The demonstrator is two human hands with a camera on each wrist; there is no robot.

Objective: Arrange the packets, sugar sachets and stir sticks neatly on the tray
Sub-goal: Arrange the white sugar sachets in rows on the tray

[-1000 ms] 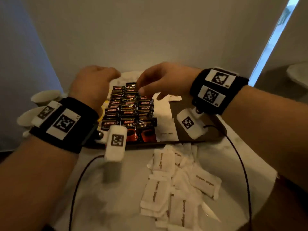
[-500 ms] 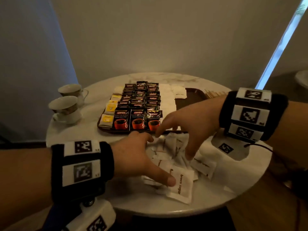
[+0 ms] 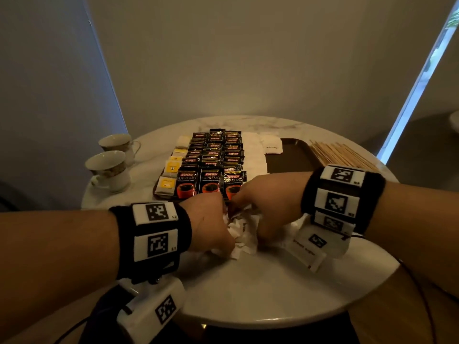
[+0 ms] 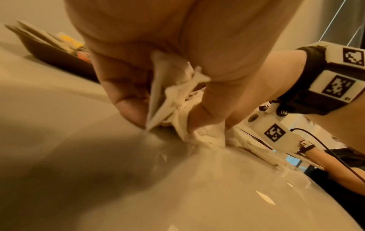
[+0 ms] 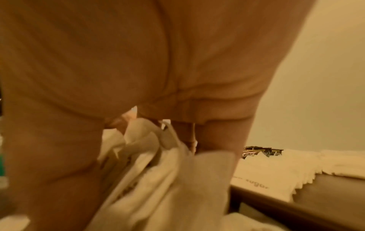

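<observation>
Sugar sachets (image 3: 242, 232) bunched on table (image 3: 260, 294), left hand (image 3: 211, 223) and right hand (image 3: 269, 209) fingers clamped around them

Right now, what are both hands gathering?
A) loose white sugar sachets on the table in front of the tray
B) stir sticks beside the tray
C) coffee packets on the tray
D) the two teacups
A: the left hand and right hand close together around the white sugar sachets bunched on the table, just in front of the tray.

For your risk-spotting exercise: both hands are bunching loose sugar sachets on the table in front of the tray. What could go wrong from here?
1. The sugar sachets look crumpled between the left hand and right hand; they may crease or tear.
2. One stray sachet lies outside the grip and may be missed.
</observation>
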